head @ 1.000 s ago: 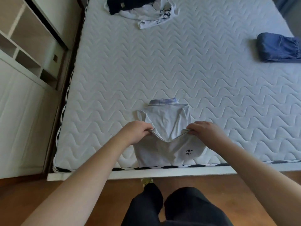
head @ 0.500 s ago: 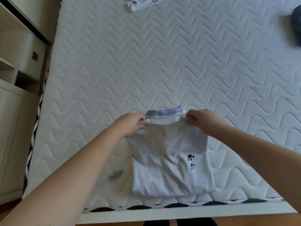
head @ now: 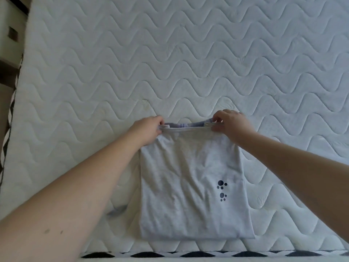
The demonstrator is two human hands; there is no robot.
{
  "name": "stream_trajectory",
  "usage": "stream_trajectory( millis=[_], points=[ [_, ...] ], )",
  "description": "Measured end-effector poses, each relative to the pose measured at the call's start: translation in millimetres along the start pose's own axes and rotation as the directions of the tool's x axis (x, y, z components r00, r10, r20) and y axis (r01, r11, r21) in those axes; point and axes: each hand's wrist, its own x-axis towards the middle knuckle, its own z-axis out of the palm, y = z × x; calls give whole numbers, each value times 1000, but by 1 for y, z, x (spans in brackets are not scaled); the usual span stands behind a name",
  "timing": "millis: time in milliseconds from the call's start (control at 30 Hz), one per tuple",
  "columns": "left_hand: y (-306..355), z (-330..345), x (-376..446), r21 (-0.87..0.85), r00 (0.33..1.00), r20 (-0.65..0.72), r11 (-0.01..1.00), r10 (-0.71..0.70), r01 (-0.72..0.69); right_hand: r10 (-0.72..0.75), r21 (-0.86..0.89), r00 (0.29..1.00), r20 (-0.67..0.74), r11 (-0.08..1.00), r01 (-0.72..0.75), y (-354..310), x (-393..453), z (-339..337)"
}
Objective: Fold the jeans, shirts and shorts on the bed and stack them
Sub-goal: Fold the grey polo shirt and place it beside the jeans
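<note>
A pale grey shirt [head: 188, 186] with small dark paw prints lies folded in half on the white quilted mattress [head: 170, 63], near its front edge. A strip of its plaid collar shows past the far edge of the fold. My left hand [head: 149, 128] pinches the far left corner of the folded-over hem. My right hand [head: 229, 123] pinches the far right corner. Both hold the hem level with the collar. A bit of sleeve sticks out at the shirt's lower left.
The mattress edge with a black-and-white diamond trim [head: 170, 254] runs along the bottom. White shelving [head: 9, 35] stands past the bed's left side. Bare mattress stretches beyond and to both sides of the shirt.
Both hands carried the shirt's lower hem away from me, up over the body to the collar, folding the shirt in half. My view moved in closer; the other clothes left the frame.
</note>
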Motion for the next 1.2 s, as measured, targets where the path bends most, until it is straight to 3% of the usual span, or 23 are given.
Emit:
stream_trajectory(
  millis=[200, 333, 467, 667, 833, 933, 1067, 1200],
  points=[
    [-10, 11, 12, -6, 994, 48, 995, -95, 95, 44, -20, 999, 14, 999, -43, 10, 9, 15],
    [-5, -4, 19, 32, 965, 249, 997, -80, 75, 104, 25, 984, 144, 994, -109, 14, 19, 15],
    [14, -22, 30, 256, 911, 400, 967, -98, -9, 98, -217, 955, 280, 975, -37, 8, 36, 10],
    [26, -21, 34, 326, 913, 396, 944, -95, -44, 111, -337, 924, 367, 941, 20, -8, 52, 7],
    [19, -10, 19, 222, 955, 295, 974, -16, -53, -17, -238, 958, 287, 967, 88, -11, 34, 10],
    [19, -4, 5, 122, 970, 245, 992, -8, -23, 13, -161, 968, 249, 987, 29, -12, 18, 4],
    [22, -19, -15, 42, 959, 281, 998, 35, -49, 7, -200, 966, 257, 979, 47, -21, -4, -26],
    [35, -64, -38, 66, 964, 257, 994, 66, -85, -27, -241, 965, 262, 966, 92, -42, -26, -70]
  ],
)
